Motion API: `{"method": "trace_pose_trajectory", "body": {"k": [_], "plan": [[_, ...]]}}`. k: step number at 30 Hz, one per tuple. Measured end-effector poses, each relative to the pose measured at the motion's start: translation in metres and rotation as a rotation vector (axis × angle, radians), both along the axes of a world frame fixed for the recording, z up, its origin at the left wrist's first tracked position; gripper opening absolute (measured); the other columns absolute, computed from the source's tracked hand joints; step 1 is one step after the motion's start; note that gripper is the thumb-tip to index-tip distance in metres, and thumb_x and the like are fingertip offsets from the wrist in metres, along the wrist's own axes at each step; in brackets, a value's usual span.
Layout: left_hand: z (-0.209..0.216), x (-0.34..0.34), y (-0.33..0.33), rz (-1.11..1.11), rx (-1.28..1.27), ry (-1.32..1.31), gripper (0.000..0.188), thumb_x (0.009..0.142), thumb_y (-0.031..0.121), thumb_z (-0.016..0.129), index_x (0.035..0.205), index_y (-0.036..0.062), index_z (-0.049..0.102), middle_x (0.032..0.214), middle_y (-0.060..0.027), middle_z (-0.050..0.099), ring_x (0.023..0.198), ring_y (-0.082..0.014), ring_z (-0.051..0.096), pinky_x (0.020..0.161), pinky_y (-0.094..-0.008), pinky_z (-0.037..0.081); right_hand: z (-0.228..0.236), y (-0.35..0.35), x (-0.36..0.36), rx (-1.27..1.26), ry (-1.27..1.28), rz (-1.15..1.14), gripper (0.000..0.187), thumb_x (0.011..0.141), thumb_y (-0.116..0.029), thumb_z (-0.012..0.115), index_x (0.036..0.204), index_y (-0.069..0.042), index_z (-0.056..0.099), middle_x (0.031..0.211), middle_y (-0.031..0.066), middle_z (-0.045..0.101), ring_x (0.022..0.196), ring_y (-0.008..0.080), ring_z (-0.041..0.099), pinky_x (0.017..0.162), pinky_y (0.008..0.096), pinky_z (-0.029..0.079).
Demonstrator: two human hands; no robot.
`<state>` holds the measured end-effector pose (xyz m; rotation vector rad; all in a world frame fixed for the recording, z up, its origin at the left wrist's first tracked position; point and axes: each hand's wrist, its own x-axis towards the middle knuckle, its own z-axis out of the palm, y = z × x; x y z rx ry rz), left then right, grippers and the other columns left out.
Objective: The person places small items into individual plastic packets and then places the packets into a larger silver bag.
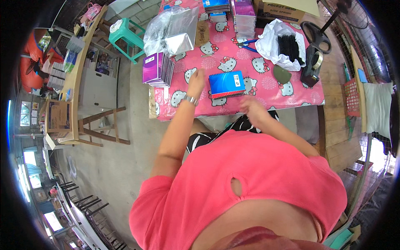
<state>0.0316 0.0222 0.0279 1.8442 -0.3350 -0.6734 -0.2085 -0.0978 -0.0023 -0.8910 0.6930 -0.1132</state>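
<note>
A small stack of spiral notebooks with a blue cover on top and a red edge below lies near the front of the table. My left hand, with a watch on its wrist, is raised just left of the stack, apart from it. Its fingers are closed, and anything in them is too small to make out. Close to the stack's front right corner is my right hand; its fingers are partly hidden and blurred. To the left of my left hand stands a taller stack of purple spiral notebooks.
Clear plastic bags lie behind the purple stack. More notebooks and a cardboard box stand at the back. On the right are blue-handled pliers, a white bag of black spiral bindings and a tape dispenser. A green stool stands left.
</note>
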Motion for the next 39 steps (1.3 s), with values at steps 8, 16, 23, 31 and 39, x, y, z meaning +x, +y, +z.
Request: {"method": "trace_pose_trajectory", "body": {"k": [8,16,23,31,39], "plan": [[-0.004,-0.031,0.019,0.023,-0.085,0.486,0.056,0.090,0.052,0.046,0.120,0.0057,0.052,0.108,-0.0090,0.059,0.089,-0.0180,0.057,0.078,-0.0350,0.045,0.036,-0.053,0.071,-0.135,0.235,0.077,0.027,0.089,-0.031,0.047,0.098,-0.009,0.060,0.092,0.0054,0.060,0.083,0.0166,0.057,0.073,0.0307,0.043],[-0.041,-0.026,0.013,0.163,-0.093,0.182,0.046,0.091,0.040,0.049,0.119,0.0048,0.055,0.097,-0.0096,0.064,0.085,-0.0222,0.059,0.077,-0.0381,0.046,0.065,-0.027,0.081,-0.288,0.272,0.179,0.045,0.089,-0.043,0.049,0.120,-0.012,0.054,0.115,0.0087,0.059,0.109,0.0233,0.051,0.093,0.0408,0.036],[-0.034,-0.039,0.008,0.071,-0.073,0.030,0.033,0.086,0.017,0.054,0.112,-0.0031,0.059,0.086,-0.0152,0.067,0.076,-0.0216,0.060,0.070,-0.0365,0.045,0.014,-0.041,0.080,-0.725,0.254,0.238,0.045,0.088,-0.028,0.052,0.124,-0.001,0.053,0.117,0.0199,0.060,0.107,0.0285,0.057,0.091,0.0363,0.042],[-0.024,-0.036,0.010,0.055,-0.058,0.039,0.035,0.082,0.014,0.054,0.111,-0.0040,0.060,0.080,-0.0124,0.064,0.074,-0.0190,0.057,0.068,-0.0349,0.044,0.028,-0.033,0.067,-0.632,0.292,0.165,0.038,0.089,-0.020,0.053,0.121,0.001,0.054,0.113,0.0118,0.060,0.102,0.0190,0.055,0.088,0.0299,0.040],[-0.006,0.003,-0.022,-0.096,0.200,-0.646,0.029,0.081,0.019,0.054,0.103,0.0021,0.063,0.097,-0.0195,0.065,0.093,-0.0353,0.062,0.080,-0.0397,0.047,0.027,-0.001,0.017,-0.173,0.094,-0.287,0.030,0.087,-0.013,0.051,0.114,0.000,0.050,0.102,0.0125,0.060,0.096,0.0230,0.058,0.084,0.0345,0.046]]}}
